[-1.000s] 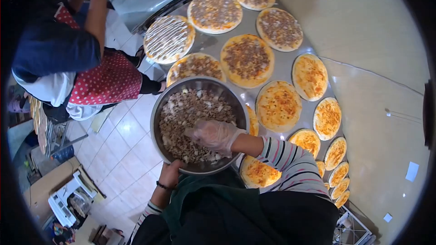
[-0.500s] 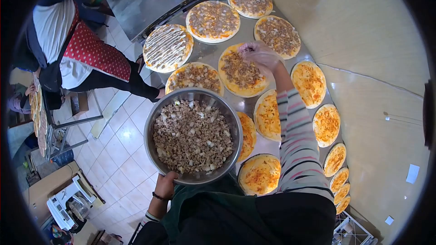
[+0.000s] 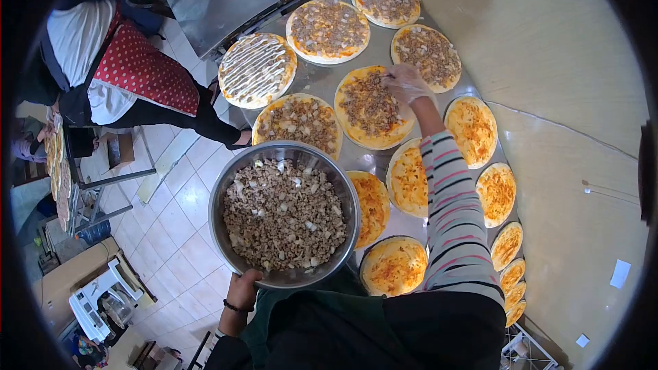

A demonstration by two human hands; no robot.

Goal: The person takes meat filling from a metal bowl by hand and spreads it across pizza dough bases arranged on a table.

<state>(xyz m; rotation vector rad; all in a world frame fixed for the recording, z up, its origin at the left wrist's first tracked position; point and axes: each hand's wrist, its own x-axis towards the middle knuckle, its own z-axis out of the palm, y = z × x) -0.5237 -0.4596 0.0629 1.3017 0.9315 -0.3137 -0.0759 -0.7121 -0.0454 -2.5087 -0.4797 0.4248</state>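
Watching remotely on the head view, I log the hands as well apart. Left hand point(image 3: 241, 292) grips the near rim of a steel bowl point(image 3: 284, 151), held before the wearer's body; crumbly meat mix point(image 3: 284, 216) with pale chunks lies inside. Right hand point(image 3: 409, 85), clear-gloved, is over the right side of a meat-topped pizza point(image 3: 370, 113); I cannot tell whether its fingers are closed. That pizza lies on the metal table point(image 3: 312, 81); a white-striped pizza point(image 3: 258, 70) lies up and left of it. Red dotted apron point(image 3: 147, 68) on another person, far left.
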